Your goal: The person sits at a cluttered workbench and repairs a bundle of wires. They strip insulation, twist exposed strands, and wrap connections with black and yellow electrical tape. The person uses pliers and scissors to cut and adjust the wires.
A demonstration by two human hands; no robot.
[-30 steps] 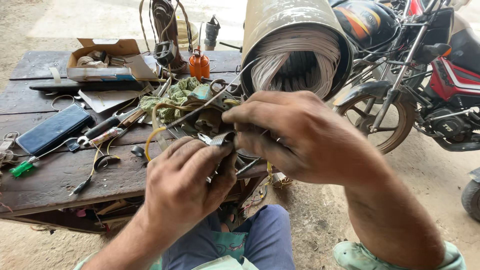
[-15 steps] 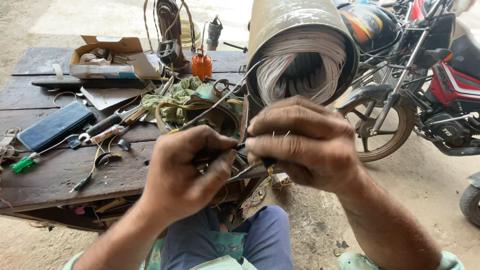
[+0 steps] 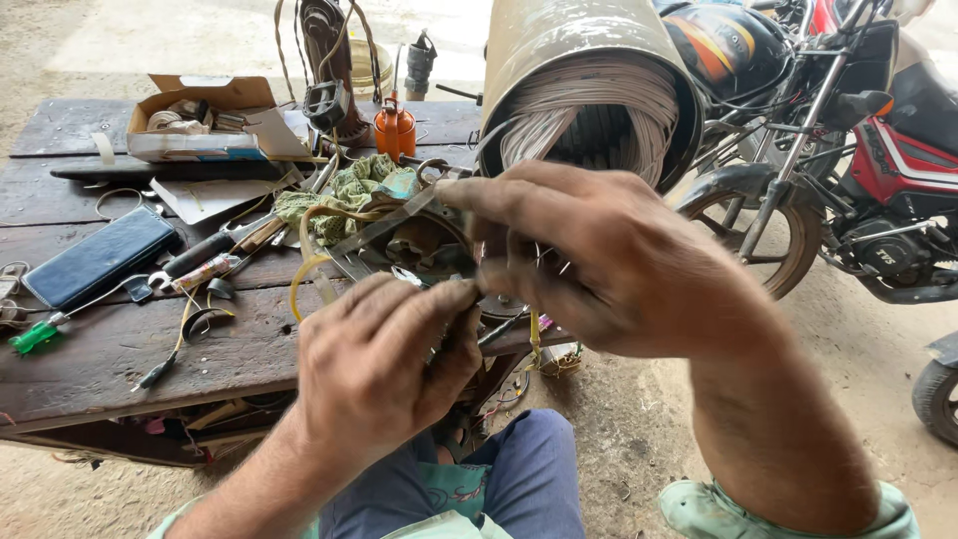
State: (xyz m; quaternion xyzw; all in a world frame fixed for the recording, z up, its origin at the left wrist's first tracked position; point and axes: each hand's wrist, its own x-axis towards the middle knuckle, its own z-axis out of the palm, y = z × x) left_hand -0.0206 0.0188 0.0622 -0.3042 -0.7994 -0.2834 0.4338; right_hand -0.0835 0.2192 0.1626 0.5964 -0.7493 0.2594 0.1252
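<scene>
My left hand (image 3: 384, 374) and my right hand (image 3: 609, 265) meet over the near edge of the dark, rough wooden table (image 3: 90, 359). The fingers of both hands pinch thin, shiny wire ends on a round, rusty metal motor part (image 3: 424, 245), which sits right behind my hands. A big grey metal tube full of pale wire loops (image 3: 589, 100) lies at the table's far right corner. A flat dark-blue case (image 3: 100, 257) rests near the left edge.

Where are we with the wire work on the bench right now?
Done: the big motor shows its pale windings packed in. In hand: left hand and right hand pinch thin wires over a small round part. Left: loose wire ends are not yet tidied.
</scene>
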